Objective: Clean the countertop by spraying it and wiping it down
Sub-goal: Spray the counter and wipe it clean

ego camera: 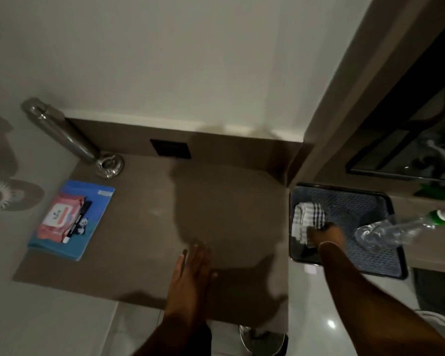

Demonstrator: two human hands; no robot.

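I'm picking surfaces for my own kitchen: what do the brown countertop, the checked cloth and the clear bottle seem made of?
Countertop: matte brown stone or laminate, I can't tell which; flat, even, barely shiny.
Checked cloth: soft woven fabric, perhaps cotton; it bunches in folds.
Clear bottle: thin glossy plastic; see-through, with dented walls and bright highlights.

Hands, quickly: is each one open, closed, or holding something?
Left hand: open, fingers straight, at the countertop.
Right hand: closed, gripping the checked cloth in the dark tray.
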